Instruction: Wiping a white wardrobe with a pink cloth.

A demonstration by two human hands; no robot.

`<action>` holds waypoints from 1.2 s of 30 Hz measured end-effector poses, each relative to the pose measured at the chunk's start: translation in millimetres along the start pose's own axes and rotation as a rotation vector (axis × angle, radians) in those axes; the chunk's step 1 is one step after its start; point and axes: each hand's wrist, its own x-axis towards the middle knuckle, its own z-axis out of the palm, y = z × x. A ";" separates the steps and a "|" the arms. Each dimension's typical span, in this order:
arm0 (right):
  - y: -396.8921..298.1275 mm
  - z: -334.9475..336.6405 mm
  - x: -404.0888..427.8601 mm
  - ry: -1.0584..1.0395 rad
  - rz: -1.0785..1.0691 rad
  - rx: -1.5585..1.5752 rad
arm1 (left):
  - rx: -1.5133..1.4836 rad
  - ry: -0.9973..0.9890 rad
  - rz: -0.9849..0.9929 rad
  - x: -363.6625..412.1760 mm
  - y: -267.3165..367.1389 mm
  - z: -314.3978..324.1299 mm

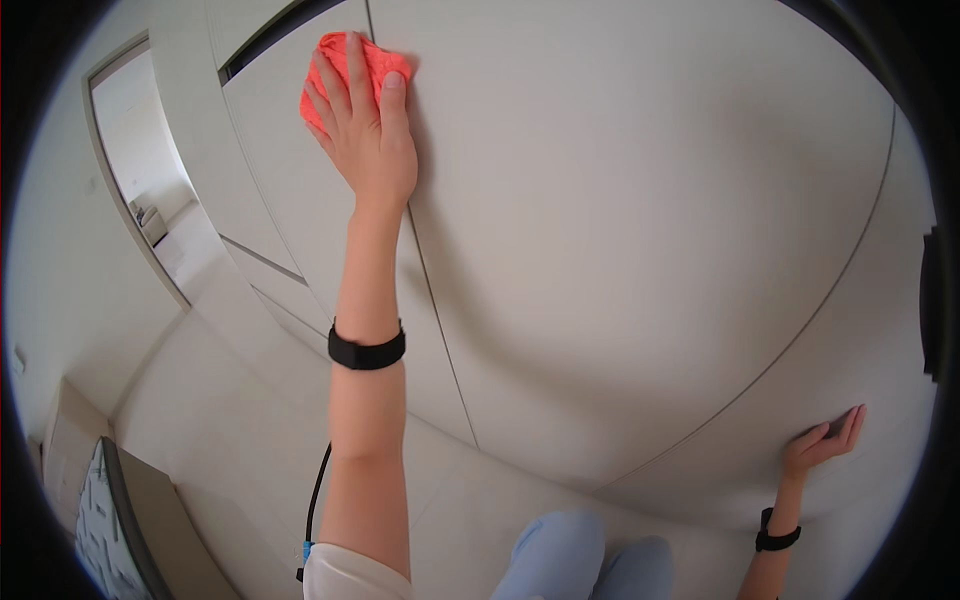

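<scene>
My left hand [371, 127] lies with spread fingers on a coral-red cloth [315, 97], pressing it flat against a pale cabinet door [285, 172] at the upper left. The cloth sits beside the thin vertical gap between this door and a wide pale panel [600, 225]. At the lower right, my right hand [825, 442] is raised by the panel's right-hand neighbour, its fingers loosely curved and holding nothing visible. Whether it touches the surface cannot be told. Each wrist wears a black band.
A doorway [139, 172] at the left opens on another room with a sofa [152, 225]. A bed or mattress with a patterned side [105, 525] stands at the lower left. Pale floor [247, 390] runs along the cabinets. A dark object [930, 304] shows at the right rim.
</scene>
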 end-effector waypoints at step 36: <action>-0.7 0.1 2.2 0.003 -0.027 0.140 | -0.098 -0.448 0.048 -339.5 133.8 -12.0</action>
